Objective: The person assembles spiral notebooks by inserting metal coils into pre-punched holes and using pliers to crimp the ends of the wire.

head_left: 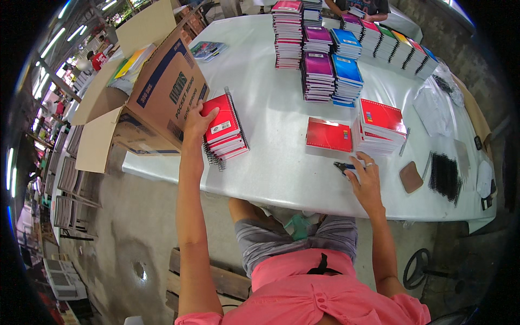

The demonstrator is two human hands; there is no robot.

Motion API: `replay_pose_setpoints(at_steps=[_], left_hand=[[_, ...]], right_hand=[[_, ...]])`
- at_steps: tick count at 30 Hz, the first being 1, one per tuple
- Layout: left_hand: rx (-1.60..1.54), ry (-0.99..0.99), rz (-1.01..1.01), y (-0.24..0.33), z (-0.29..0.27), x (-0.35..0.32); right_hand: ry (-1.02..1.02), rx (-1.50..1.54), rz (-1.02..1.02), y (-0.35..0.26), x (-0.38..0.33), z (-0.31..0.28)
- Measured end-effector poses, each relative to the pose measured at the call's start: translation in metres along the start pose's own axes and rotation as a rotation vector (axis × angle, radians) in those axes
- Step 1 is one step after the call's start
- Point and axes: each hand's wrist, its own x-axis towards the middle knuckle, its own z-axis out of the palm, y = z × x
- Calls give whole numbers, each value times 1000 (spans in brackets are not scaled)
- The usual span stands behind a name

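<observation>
A stack of red spiral notebooks [223,122] with black coils stands at the left of the table. My left hand [198,120] is at its left side, between it and the cardboard box, with the thumb lying over the top cover. My right hand [366,176] is low over the table's near side, closed around the handles of small dark-blue pliers [343,167] whose jaws point left. Just beyond it lies a flat red notebook cover [329,135]. Beside that cover rises a taller pile of red-covered notebooks [381,116], its lower pages showing white.
An open cardboard box [162,92] leans at the left table edge. Purple notebooks [317,65], blue notebooks [347,70] and red stacks [287,38] stand farther back. Black coils [445,176] and a brown pad [411,177] lie right. Another person [360,8] is across the table.
</observation>
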Motion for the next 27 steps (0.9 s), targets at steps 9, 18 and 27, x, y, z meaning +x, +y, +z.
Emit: replay_pose_setpoints(at_steps=[9,18,27], left_hand=[[-407,-135,-72,21,18,-5],[3,205,459,102,37,-111],[273,-160,682,138,162,-238]], right_hand=[[37,-60,-196,-9,59,49],[-118,-512,-367,15,49,75],[78,532,468,-61,68,17]])
